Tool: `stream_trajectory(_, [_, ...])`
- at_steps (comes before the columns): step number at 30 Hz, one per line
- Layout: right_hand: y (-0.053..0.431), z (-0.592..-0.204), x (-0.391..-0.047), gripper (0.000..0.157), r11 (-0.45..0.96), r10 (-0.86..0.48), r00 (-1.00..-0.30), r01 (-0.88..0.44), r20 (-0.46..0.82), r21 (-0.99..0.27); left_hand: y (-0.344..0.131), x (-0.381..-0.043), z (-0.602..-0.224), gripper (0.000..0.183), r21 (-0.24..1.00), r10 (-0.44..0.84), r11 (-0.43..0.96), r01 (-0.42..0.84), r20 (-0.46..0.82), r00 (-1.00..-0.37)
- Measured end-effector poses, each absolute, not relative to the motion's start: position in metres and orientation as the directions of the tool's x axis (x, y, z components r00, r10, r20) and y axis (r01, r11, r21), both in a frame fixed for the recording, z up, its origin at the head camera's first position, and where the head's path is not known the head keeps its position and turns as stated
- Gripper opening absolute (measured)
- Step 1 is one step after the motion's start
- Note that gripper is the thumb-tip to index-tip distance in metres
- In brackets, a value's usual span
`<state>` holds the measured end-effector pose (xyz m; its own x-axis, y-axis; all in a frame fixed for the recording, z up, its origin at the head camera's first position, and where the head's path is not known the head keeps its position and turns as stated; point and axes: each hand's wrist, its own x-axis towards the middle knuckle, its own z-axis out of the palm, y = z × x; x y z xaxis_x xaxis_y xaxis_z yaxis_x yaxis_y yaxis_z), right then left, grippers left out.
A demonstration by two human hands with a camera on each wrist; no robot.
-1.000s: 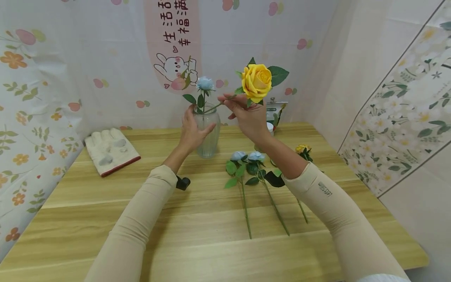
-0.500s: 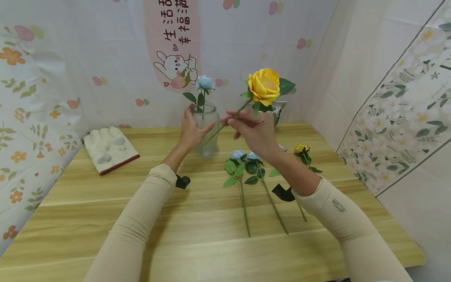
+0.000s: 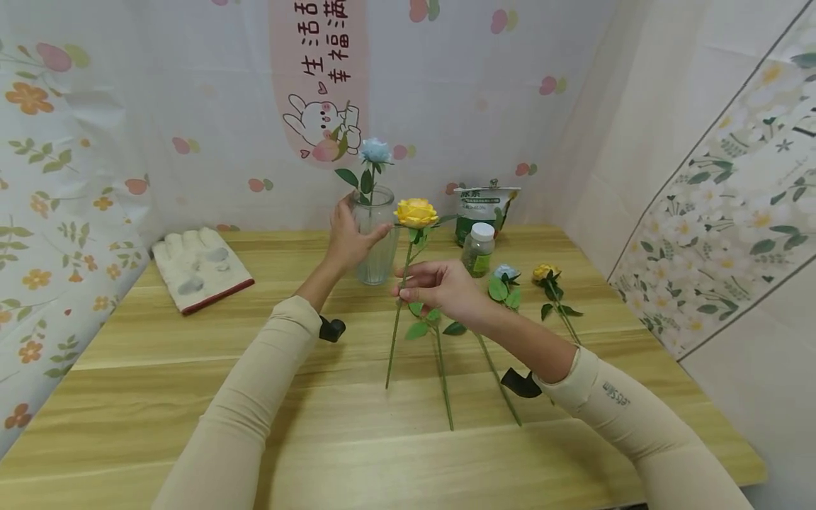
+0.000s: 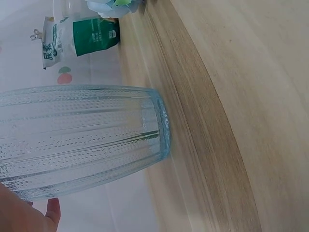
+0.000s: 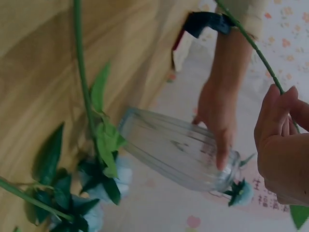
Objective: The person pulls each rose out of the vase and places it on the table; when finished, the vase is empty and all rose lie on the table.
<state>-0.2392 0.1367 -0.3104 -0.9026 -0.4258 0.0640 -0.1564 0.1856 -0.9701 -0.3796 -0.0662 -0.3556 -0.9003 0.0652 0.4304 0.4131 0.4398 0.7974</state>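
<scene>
My left hand point(image 3: 348, 237) grips the upper part of a clear ribbed glass vase point(image 3: 381, 261) standing upright on the table. A light-blue rose point(image 3: 375, 151) stands in it, its bloom and leaves above the rim. Pinched by its green stem between the thumb and fingers of my right hand point(image 3: 448, 289) is a yellow rose point(image 3: 416, 213). It is nearly upright, bloom up, just right of and nearer than the vase. The left wrist view shows the vase's base point(image 4: 161, 125) on the wood; in the right wrist view the pinched stem point(image 5: 258, 50) crosses the upper right.
Blue roses point(image 3: 506, 273) and another yellow rose point(image 3: 547, 273) lie on the wooden table point(image 3: 331, 432), partly behind my right hand and arm. Behind them stand a white-capped jar point(image 3: 479, 251) and a green-and-white pouch point(image 3: 484, 207). A work glove point(image 3: 200, 270) lies at left.
My right hand has come down and nearer with the yellow rose, turning its stem from slanted to almost upright. The jar and pouch have come into view. My left hand stays on the vase.
</scene>
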Motion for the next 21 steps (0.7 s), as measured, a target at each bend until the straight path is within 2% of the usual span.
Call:
stream_trajectory(8, [0.133,-0.339,-0.243,0.035,0.226,-0.453,-0.878,0.054,-0.154,-0.973,-0.067,-0.380,-0.356,0.099,0.793,0.080,0.446,0.415,0.427,-0.901])
stream_trajectory(12, [0.132,-0.353,-0.247,0.043,0.255,-0.441,-0.860,0.152,-0.254,-0.955,-0.067,-0.381,-0.357,0.100,0.792,0.088,0.438,0.425,0.433,-0.897])
stream_trajectory(15, [0.131,-0.359,-0.250,0.049,0.297,-0.425,-0.853,0.185,-0.303,-0.937,-0.067,-0.380,-0.357,0.101,0.790,0.089,0.439,0.428,0.435,-0.896])
stream_trajectory(21, [0.129,-0.372,-0.257,0.046,0.337,-0.415,-0.820,0.263,-0.394,-0.904,-0.067,-0.381,-0.358,0.100,0.792,0.083,0.432,0.431,0.441,-0.893])
